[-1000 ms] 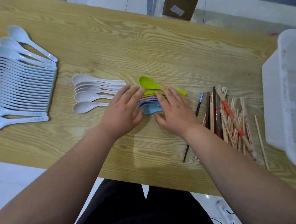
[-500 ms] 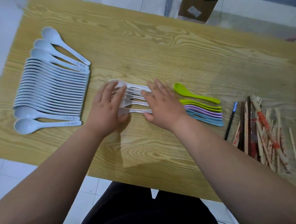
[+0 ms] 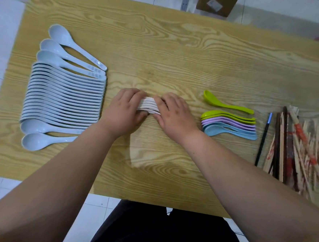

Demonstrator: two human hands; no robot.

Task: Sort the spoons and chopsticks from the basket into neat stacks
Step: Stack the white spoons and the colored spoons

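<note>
Table (image 3: 179, 46), left hand (image 3: 123, 112) and right hand (image 3: 176, 116) now closer around white spoons (image 3: 149, 106)

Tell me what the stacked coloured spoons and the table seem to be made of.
The stacked coloured spoons: probably plastic or melamine, smooth with a slight gloss; the green, purple and blue colours are flat and uniform. The table: wood or wood-pattern laminate; bold grain lines, faint sheen.

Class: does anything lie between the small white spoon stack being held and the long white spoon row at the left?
Nothing visible does. Both the left hand and right hand grip the small white spoon stack; only bare table separates it from the long white spoon row.
</note>
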